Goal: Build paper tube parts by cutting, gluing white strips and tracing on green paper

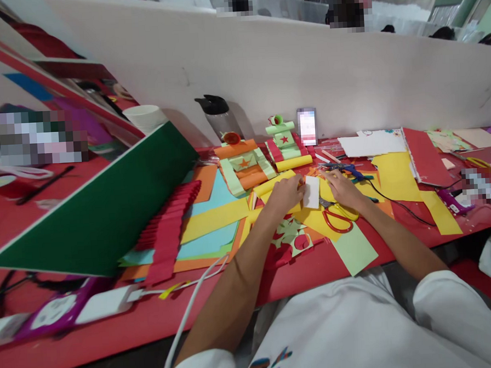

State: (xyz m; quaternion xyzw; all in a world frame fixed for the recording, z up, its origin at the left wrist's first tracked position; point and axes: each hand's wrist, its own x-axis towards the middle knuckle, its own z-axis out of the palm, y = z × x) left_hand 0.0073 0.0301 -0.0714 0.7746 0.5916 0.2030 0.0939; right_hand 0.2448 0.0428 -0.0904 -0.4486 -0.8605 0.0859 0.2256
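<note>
My left hand [288, 194] is over the cluttered middle of the table, its fingers closed at the left edge of a small white card [311, 194]. Just right of the card, my right hand [341, 188] has its fingers bent together; what they hold, if anything, is too small to make out. A blue glue gun [352, 172] lies just beyond that hand. Scissors with red and yellow handles [339, 226] rest below the card on yellow paper. Green paper with cut-out shapes [291, 237] lies near my left forearm.
Two paper scroll decorations with stars [244, 163] stand behind my hands, beside a bottle [221, 116] and a propped phone [307, 127]. A green board [102, 208] leans at left. A white cable [186, 313] crosses the front edge. Coloured paper sheets [397, 176] lie at right.
</note>
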